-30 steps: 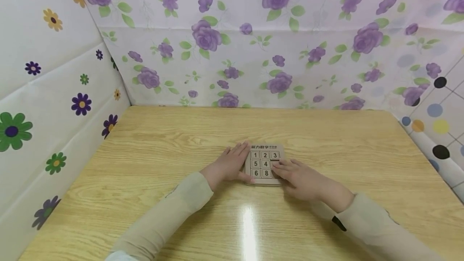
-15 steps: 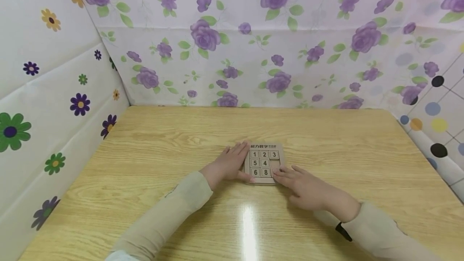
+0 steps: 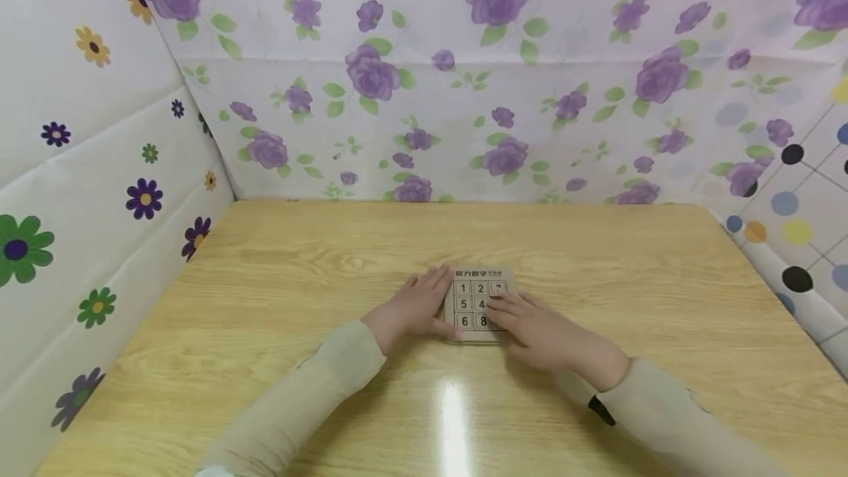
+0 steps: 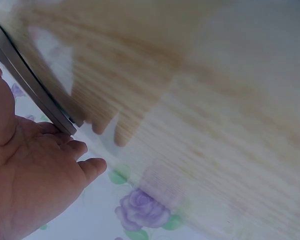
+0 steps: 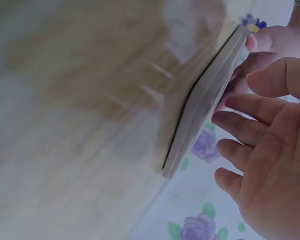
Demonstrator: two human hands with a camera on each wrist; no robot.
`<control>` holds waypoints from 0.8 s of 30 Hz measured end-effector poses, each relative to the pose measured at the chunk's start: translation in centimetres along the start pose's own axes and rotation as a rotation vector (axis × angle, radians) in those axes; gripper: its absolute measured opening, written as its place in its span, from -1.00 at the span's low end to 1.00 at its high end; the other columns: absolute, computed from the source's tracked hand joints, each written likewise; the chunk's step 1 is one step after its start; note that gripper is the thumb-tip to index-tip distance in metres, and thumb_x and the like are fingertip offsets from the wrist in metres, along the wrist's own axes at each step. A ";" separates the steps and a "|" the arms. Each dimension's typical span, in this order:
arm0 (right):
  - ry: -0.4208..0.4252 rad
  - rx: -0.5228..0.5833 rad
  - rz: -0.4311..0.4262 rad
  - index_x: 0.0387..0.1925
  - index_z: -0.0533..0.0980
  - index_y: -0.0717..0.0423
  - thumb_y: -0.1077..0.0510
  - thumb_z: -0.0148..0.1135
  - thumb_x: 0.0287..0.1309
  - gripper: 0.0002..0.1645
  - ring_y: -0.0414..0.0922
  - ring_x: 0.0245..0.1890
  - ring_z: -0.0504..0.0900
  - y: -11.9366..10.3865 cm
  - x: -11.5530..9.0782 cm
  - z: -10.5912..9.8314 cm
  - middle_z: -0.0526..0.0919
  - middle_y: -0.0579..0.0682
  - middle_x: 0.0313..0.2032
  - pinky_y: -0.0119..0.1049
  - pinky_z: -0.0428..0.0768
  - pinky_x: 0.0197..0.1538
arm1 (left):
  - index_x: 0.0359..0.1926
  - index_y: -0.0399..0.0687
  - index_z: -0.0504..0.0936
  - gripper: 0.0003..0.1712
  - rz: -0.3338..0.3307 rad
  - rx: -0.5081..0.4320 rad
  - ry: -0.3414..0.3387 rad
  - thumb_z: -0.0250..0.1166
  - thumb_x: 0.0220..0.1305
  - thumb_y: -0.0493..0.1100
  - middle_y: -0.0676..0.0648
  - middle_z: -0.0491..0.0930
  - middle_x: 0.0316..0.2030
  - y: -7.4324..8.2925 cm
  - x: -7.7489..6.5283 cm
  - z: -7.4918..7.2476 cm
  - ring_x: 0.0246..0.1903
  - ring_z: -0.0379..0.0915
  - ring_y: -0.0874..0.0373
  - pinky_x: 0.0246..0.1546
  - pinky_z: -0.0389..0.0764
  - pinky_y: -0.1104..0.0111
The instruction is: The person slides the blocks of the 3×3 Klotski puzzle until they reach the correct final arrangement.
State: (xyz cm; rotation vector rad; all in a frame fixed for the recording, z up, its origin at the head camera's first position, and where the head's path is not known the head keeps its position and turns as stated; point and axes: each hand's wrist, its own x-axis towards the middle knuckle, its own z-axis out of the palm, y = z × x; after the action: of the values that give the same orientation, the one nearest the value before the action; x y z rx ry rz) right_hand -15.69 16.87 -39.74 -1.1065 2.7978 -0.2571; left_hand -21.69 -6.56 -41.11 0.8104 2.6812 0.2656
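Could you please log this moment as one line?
number puzzle: on table | left hand: at its left edge | right hand: over its right side

A: ok so what's different vs half a second ago?

B: the right grip went up and left over the number board, it was down by the lower right corner before.

A: and the tiles?

B: the spot beside the 4 tile was showing bare, now fingers hide it, so can't tell what's there. They also block part of the 4 and the bottom of the 3 tile.

A: anything else?

B: right sleeve shifted left too.
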 end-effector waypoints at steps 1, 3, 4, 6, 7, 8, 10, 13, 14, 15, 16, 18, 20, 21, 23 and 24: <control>-0.009 0.001 0.005 0.33 0.27 0.27 0.20 0.06 0.21 -0.36 0.19 0.40 0.14 -0.1 0.3 0.1 0.28 0.18 0.36 0.18 0.04 0.42 | 0.50 -0.17 -0.22 0.33 0.002 -0.005 0.002 0.26 -0.01 0.43 -0.14 -0.30 0.50 0.0 0.0 0.1 0.49 -0.35 -0.03 0.46 -0.17 0.02; -0.032 0.008 0.019 0.34 0.25 0.27 0.18 0.06 0.23 -0.35 0.18 0.41 0.12 -0.4 0.7 0.2 0.27 0.16 0.37 0.17 0.02 0.43 | 0.50 -0.16 -0.23 0.33 0.005 -0.011 0.000 0.25 -0.01 0.44 -0.13 -0.30 0.50 0.1 -0.1 0.3 0.49 -0.35 -0.03 0.46 -0.17 0.02; -0.043 0.009 0.024 0.35 0.24 0.27 0.18 0.06 0.23 -0.34 0.18 0.41 0.11 -0.5 0.8 0.3 0.26 0.16 0.37 0.17 0.02 0.43 | 0.50 -0.16 -0.22 0.33 0.008 -0.012 0.002 0.25 -0.01 0.44 -0.13 -0.30 0.50 0.1 0.0 0.4 0.49 -0.35 -0.03 0.46 -0.17 0.02; -0.061 0.007 0.026 0.35 0.24 0.29 0.18 0.05 0.23 -0.34 0.18 0.42 0.11 -0.6 1.0 0.4 0.24 0.16 0.38 0.16 0.01 0.44 | 0.50 -0.16 -0.23 0.33 0.010 -0.014 0.003 0.25 -0.01 0.44 -0.12 -0.30 0.50 0.2 0.0 0.5 0.49 -0.35 -0.02 0.46 -0.18 0.03; -0.067 0.007 0.029 0.35 0.23 0.29 0.17 0.05 0.23 -0.33 0.18 0.42 0.10 -0.6 1.0 0.4 0.23 0.16 0.38 0.16 0.00 0.44 | 0.50 -0.16 -0.22 0.32 0.011 -0.011 0.005 0.24 -0.01 0.44 -0.12 -0.30 0.50 0.2 0.0 0.5 0.49 -0.35 -0.02 0.46 -0.18 0.03; -0.070 0.006 0.031 0.35 0.22 0.30 0.16 0.05 0.23 -0.32 0.18 0.42 0.09 -0.6 1.1 0.4 0.22 0.17 0.39 0.16 0.00 0.44 | 0.50 -0.16 -0.22 0.33 0.010 -0.006 0.007 0.24 -0.01 0.45 -0.12 -0.30 0.50 0.2 0.0 0.5 0.49 -0.34 -0.02 0.46 -0.18 0.03; -0.067 0.006 0.033 0.36 0.21 0.30 0.16 0.06 0.23 -0.32 0.18 0.42 0.10 -0.5 1.0 0.4 0.22 0.17 0.39 0.15 0.00 0.44 | 0.50 -0.16 -0.22 0.33 0.006 -0.003 0.008 0.24 -0.02 0.45 -0.12 -0.31 0.50 0.2 0.0 0.4 0.49 -0.35 -0.01 0.46 -0.18 0.04; -0.051 0.017 0.045 0.36 0.22 0.28 0.16 0.08 0.23 -0.32 0.19 0.41 0.12 -0.2 0.8 0.3 0.23 0.16 0.38 0.17 0.03 0.43 | 0.50 -0.16 -0.22 0.34 0.005 -0.004 0.010 0.25 -0.03 0.45 -0.12 -0.32 0.50 0.1 -0.1 0.2 0.49 -0.36 -0.01 0.46 -0.19 0.04; -0.044 0.014 0.043 0.35 0.23 0.28 0.17 0.09 0.22 -0.32 0.20 0.40 0.14 0.0 0.6 0.2 0.25 0.16 0.38 0.17 0.04 0.42 | 0.50 -0.16 -0.22 0.34 0.003 -0.007 0.010 0.25 -0.03 0.45 -0.11 -0.32 0.50 0.1 -0.1 0.2 0.49 -0.36 -0.01 0.46 -0.19 0.04; -0.038 0.014 0.040 0.34 0.24 0.28 0.18 0.09 0.22 -0.33 0.21 0.39 0.16 0.1 0.5 0.1 0.26 0.17 0.37 0.18 0.06 0.41 | 0.50 -0.16 -0.23 0.34 0.001 -0.012 0.008 0.26 -0.03 0.44 -0.11 -0.32 0.50 0.1 -0.1 0.1 0.49 -0.36 0.00 0.46 -0.20 0.05; -0.033 0.014 0.038 0.33 0.25 0.29 0.19 0.09 0.21 -0.34 0.22 0.38 0.17 0.2 0.4 0.0 0.28 0.17 0.36 0.19 0.08 0.41 | 0.50 -0.16 -0.22 0.34 0.000 -0.012 0.008 0.26 -0.03 0.44 -0.12 -0.32 0.50 0.0 -0.1 0.1 0.49 -0.36 -0.01 0.46 -0.20 0.05; -0.028 0.015 0.034 0.32 0.26 0.31 0.20 0.09 0.20 -0.34 0.23 0.37 0.18 0.3 0.2 -0.2 0.29 0.19 0.35 0.20 0.09 0.40 | 0.50 -0.16 -0.22 0.34 -0.003 -0.011 0.006 0.26 -0.02 0.44 -0.12 -0.31 0.50 0.0 -0.1 0.1 0.49 -0.35 -0.01 0.46 -0.19 0.04; -0.032 0.011 0.033 0.32 0.27 0.32 0.20 0.10 0.18 -0.33 0.24 0.37 0.19 0.4 0.0 -0.4 0.30 0.20 0.34 0.20 0.09 0.39 | 0.49 -0.17 -0.21 0.34 -0.005 -0.009 0.008 0.26 -0.02 0.44 -0.13 -0.30 0.50 -0.1 -0.2 0.1 0.49 -0.34 -0.01 0.46 -0.18 0.04; -0.036 0.014 0.037 0.32 0.27 0.32 0.20 0.11 0.18 -0.33 0.24 0.37 0.18 0.4 0.0 -0.5 0.30 0.20 0.34 0.21 0.08 0.40 | 0.49 -0.18 -0.21 0.33 -0.003 -0.009 0.011 0.26 -0.02 0.44 -0.14 -0.29 0.50 -0.1 -0.2 0.1 0.49 -0.34 -0.02 0.46 -0.18 0.03; -0.045 0.011 0.048 0.32 0.26 0.32 0.19 0.12 0.17 -0.32 0.24 0.37 0.18 0.3 0.0 -0.6 0.31 0.20 0.34 0.20 0.07 0.40 | 0.49 -0.18 -0.21 0.33 -0.005 -0.011 0.009 0.26 -0.02 0.44 -0.14 -0.30 0.50 -0.2 -0.2 0.1 0.49 -0.34 -0.02 0.46 -0.18 0.03; -0.051 0.006 0.050 0.32 0.27 0.32 0.19 0.13 0.17 -0.31 0.23 0.37 0.18 0.2 0.1 -0.7 0.31 0.20 0.34 0.20 0.07 0.40 | 0.49 -0.18 -0.21 0.33 -0.005 -0.013 0.009 0.26 -0.02 0.44 -0.14 -0.30 0.50 -0.2 -0.3 0.1 0.49 -0.34 -0.02 0.46 -0.18 0.03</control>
State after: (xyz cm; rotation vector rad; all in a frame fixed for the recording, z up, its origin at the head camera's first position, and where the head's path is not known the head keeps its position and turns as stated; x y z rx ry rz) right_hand -15.98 17.00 -39.14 -1.0250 2.7743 -0.2287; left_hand -21.57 -6.88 -41.16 0.8003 2.6863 0.2860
